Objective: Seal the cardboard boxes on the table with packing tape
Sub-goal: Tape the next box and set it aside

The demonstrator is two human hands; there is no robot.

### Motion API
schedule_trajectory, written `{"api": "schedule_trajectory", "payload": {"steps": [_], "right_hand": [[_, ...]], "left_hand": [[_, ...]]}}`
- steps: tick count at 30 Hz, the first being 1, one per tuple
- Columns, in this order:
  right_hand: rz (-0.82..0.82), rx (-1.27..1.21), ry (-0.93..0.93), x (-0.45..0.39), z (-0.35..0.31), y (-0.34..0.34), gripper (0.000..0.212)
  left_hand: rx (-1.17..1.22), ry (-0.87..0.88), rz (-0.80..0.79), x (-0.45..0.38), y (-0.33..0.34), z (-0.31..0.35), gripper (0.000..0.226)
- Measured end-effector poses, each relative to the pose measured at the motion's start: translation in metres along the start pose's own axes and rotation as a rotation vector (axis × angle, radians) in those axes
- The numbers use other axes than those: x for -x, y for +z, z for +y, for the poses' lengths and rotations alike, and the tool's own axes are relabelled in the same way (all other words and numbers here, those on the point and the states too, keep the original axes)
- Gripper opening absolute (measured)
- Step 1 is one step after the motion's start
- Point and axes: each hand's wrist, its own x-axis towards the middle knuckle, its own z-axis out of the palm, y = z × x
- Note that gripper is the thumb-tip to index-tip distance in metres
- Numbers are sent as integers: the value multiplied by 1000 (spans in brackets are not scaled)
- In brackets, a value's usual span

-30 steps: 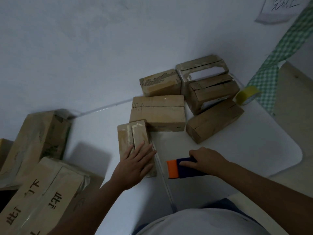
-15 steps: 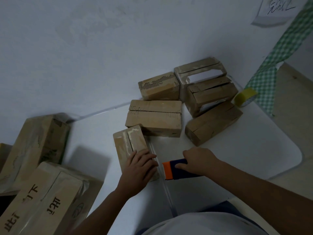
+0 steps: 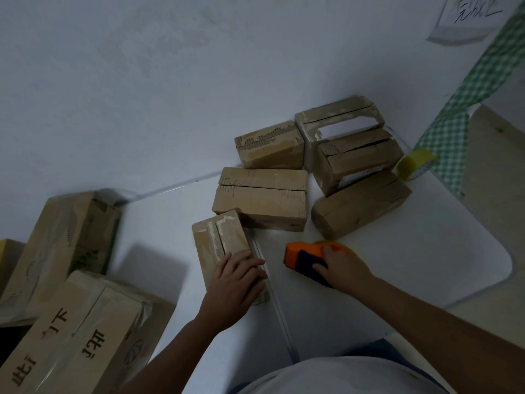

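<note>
A small cardboard box (image 3: 220, 240) lies on the white table (image 3: 412, 265) near me, its top flaps meeting in a seam. My left hand (image 3: 235, 282) lies over the near end of this box, fingers curled down over its right edge. My right hand (image 3: 341, 265) grips an orange and dark blue tape dispenser (image 3: 304, 257) just right of the box, standing on the table. A strip of clear tape (image 3: 272, 291) runs along the table between box and dispenser toward me. Several more small boxes (image 3: 261, 197) are grouped behind.
A roll of yellow tape (image 3: 414, 163) sits at the table's far right corner beside a green checked cloth (image 3: 454, 132). Large printed cartons (image 3: 71, 331) are stacked at the left, off the table. A wall rises behind the boxes.
My left hand slid back toward the near end of the box and its fingers curled over the edge. The dispenser in my right hand shifted slightly away from me.
</note>
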Motion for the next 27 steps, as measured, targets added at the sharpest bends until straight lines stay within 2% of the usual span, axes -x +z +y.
{"api": "schedule_trajectory", "payload": {"steps": [2,5,6,9,11,13,20,23,27], "right_hand": [[34,-73,-43,4,-7,14,30],[195,-205,-150,7,-23,26,25],[136,-386,-124,9,-34,27,25],[-302,-1134,156,16,-70,26,28],[-444,-1335,219,18,-79,25,26],[-436,-1356,179,23,-81,24,25],[-137,-1338,94,35,-78,39,13],[-1,-1256,23,38,-79,41,13],[123,-1216,-80,38,-78,44,16]], "left_hand": [[7,2,0,0,0,-1,30],[10,-7,-13,0,1,-2,30],[7,-12,-19,0,1,-2,30],[5,-13,-29,0,1,-1,30],[27,-28,-35,1,1,0,30],[78,-58,-40,0,-2,1,32],[119,-120,18,10,-6,0,44],[102,-166,-34,18,0,1,55],[-6,-131,-89,21,4,-3,61]]}}
